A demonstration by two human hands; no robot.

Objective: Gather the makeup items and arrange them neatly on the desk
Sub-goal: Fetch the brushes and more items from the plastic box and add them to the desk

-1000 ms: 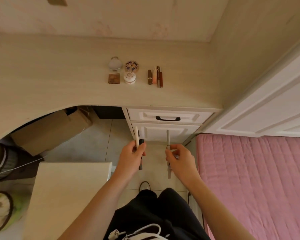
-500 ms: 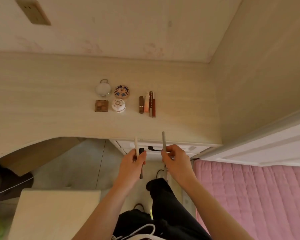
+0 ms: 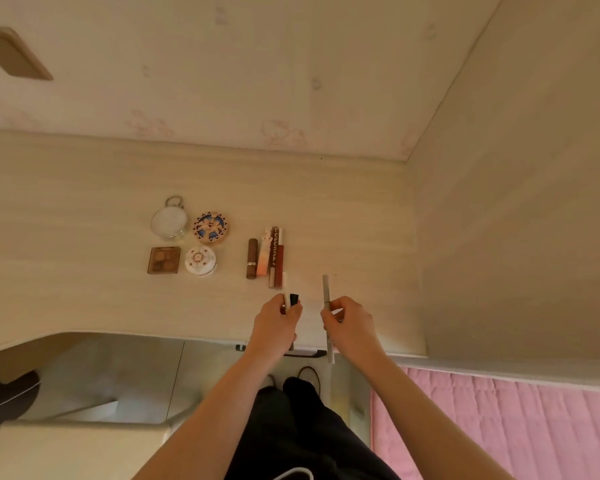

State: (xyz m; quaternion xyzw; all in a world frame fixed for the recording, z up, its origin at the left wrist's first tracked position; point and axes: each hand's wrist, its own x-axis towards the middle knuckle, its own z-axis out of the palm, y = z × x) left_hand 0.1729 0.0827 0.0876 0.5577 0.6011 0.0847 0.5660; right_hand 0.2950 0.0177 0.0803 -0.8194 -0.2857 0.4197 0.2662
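Our L hand point(image 3: 276, 323) pinches a slim white pencil point(image 3: 285, 292) & a black-capped stick point(image 3: 294, 299); R hand point(image 3: 349, 323) grips a thin grey pencil point(image 3: 326, 289). All hover over the pale wood-grain desk point(image 3: 84, 209), just beside the row of lipstick tubes point(image 3: 252, 258). Round compacts point(image 3: 211, 227) lie further L.

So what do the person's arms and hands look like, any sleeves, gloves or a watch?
Both are bare: the left hand and right hand wear no gloves, and no sleeve covers either forearm as far as the picture shows. No watch or bracelet shows at the wrists. The only clothing in view is black trousers.
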